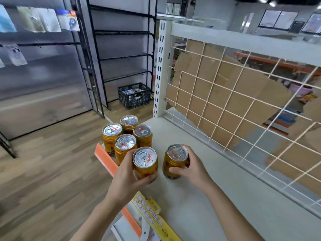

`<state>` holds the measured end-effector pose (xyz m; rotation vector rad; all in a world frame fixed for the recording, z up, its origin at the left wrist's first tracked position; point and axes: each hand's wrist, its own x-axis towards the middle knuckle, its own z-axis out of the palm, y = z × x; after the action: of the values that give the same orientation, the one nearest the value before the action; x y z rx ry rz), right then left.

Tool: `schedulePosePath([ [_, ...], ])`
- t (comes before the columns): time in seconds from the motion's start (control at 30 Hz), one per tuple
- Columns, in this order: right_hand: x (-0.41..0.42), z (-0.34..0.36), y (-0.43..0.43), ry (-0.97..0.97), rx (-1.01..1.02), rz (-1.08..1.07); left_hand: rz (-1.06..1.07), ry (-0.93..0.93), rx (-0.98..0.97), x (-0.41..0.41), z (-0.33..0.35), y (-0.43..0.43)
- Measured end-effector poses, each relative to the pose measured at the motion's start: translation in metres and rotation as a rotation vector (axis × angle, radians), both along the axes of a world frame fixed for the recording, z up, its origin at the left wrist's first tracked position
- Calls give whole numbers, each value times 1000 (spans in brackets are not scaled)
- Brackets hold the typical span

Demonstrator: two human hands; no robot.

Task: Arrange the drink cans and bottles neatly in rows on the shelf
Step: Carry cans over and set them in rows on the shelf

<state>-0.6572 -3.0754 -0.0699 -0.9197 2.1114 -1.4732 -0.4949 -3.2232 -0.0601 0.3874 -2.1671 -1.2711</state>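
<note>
At the near edge of the shelf (199,197) lies a yellow carton (151,218). Just beyond it, the left hand (128,176) has its fingers (147,179) clamped on the left can (145,164). The right hand (189,171) is likewise clamped on the right can (173,164), upright at shelf level. Four cans (125,142) stand grouped in two short rows at the far-left corner. Judged status: early stage. Two cans remain to be seated, most of the shelf is unfilled, and no bottles are visible.
</note>
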Motion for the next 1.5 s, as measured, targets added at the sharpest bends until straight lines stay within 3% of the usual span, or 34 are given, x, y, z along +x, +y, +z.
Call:
schedulePosePath([
  [0.17,-4,0,-18,-67,-8,75,48,-89,-181,1,-18,-8],
  [0.37,3,-1,-40,-103,32,164,142,-90,-602,3,-17,-11],
  [0.53,11,2,-55,-125,33,213,203,-111,-773,5,-19,-15],
  [0.73,16,4,-59,-93,41,183,174,-204,-754,9,-17,-19],
  [0.93,30,15,-42,203,258,33,121,-204,-717,20,-15,-18],
  [1.2,76,29,64,574,281,-179,147,-141,-631,68,-9,-1],
  [1.5,147,23,192,693,363,-440,105,-162,-611,112,-12,40],
])
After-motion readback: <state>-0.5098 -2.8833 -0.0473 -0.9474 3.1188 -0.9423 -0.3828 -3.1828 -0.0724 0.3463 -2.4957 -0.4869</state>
